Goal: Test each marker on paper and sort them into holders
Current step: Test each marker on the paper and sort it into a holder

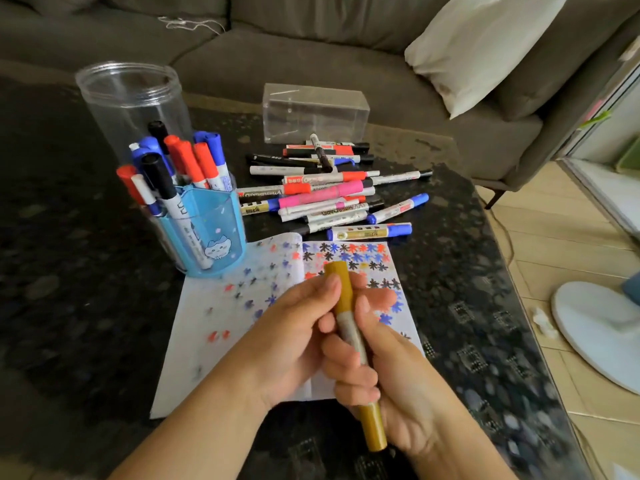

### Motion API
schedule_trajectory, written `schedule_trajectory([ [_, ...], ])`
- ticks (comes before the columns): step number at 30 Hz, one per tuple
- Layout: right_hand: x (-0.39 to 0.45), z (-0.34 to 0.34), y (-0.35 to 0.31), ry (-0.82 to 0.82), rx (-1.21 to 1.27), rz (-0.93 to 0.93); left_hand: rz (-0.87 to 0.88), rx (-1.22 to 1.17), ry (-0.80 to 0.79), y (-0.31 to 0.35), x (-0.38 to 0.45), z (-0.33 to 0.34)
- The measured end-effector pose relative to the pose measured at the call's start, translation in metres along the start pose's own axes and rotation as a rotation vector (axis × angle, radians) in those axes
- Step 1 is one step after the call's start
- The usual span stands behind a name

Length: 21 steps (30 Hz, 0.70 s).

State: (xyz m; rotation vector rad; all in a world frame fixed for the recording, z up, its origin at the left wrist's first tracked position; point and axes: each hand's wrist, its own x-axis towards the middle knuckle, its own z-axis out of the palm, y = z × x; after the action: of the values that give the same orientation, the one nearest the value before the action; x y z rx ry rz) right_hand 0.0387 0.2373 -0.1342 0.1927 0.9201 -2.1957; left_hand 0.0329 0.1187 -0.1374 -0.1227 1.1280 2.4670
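1. A clear cylindrical jar point(128, 98) stood near the table's point(69, 306) left edge; whether it held markers could not be told.
2. Just in front of it, a blue pen holder point(207, 233) was packed with red, blue and black whiteboard markers point(180, 164), judged already tested and sorted.
3. The open notebook point(221, 306), touching the holder's base, carried many coloured test marks; blank paper remained toward its near edge.
4. The left hand point(294, 334) pinched the cap end of a gold marker point(349, 327); the right hand point(388, 375) curled round its barrel, above the notebook.
5. A pile of loose markers point(329, 195) lay behind the notebook, judged still untested.
6. A clear rectangular box point(315, 112) stood near the far edge, apparently empty.
7. Open table lay toward the right edge.
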Motion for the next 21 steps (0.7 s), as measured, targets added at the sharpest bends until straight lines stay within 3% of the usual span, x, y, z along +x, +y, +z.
schedule_trajectory([
  [6,0.0,0.006,0.005,0.127,-0.353,-0.135,0.054,0.094,0.107,0.001,0.001,0.0],
  [8,0.002,0.002,0.007,0.207,-0.62,-0.206,0.069,0.152,0.175,-0.002,0.002,0.0],
  [11,0.004,-0.007,0.01,0.337,-1.226,-0.386,0.088,0.188,0.307,-0.008,0.006,-0.002],
  [13,0.001,-0.013,0.012,0.41,-1.443,-0.442,0.141,0.176,0.376,-0.005,0.006,-0.005],
  [16,-0.009,-0.014,0.009,0.445,-1.453,-0.462,0.252,0.126,0.402,0.009,0.003,-0.015],
  [18,-0.015,-0.009,-0.001,0.391,-1.331,-0.428,0.28,0.137,0.371,0.015,-0.004,-0.016],
  [21,-0.023,-0.003,-0.015,0.287,-1.045,-0.375,0.238,0.389,0.396,0.013,-0.012,-0.012],
])
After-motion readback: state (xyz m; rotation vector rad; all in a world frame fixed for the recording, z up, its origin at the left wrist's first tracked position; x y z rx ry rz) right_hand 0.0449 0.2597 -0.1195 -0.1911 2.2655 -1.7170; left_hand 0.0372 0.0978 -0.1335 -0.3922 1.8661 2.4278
